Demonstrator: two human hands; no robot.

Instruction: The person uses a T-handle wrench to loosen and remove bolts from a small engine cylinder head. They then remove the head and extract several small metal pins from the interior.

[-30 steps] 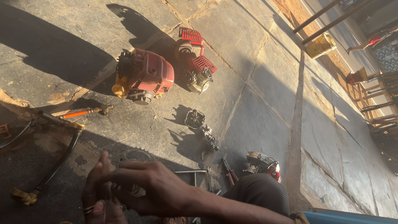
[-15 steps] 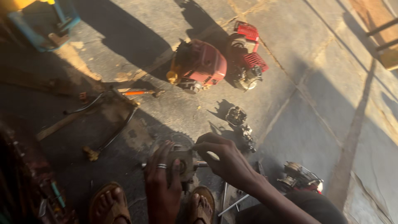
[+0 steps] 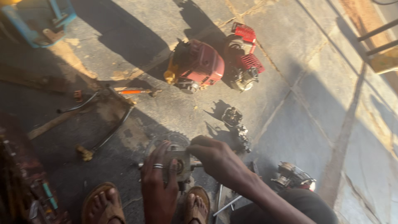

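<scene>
My left hand [image 3: 157,186], with a ring on one finger, grips a small grey metal engine part [image 3: 179,162] low in the middle of the head view. My right hand [image 3: 217,159] closes on the same part from the right, fingers on its top edge. A thin shaft sticks out of the part on both sides. Under the part lies a toothed sprocket [image 3: 176,137] on the floor. My feet in brown sandals [image 3: 103,203] rest just below the hands.
A red small engine [image 3: 199,64] with red finned covers [image 3: 246,33] sits on the concrete floor farther off. Small metal parts [image 3: 232,117] lie between it and my hands. An orange-handled screwdriver [image 3: 132,91], cables, a blue frame [image 3: 49,20] and another engine piece [image 3: 292,177] surround me.
The view has shifted slightly and come closer. Both hands stay on the metal part, my right hand's fingers now curled over its top.
</scene>
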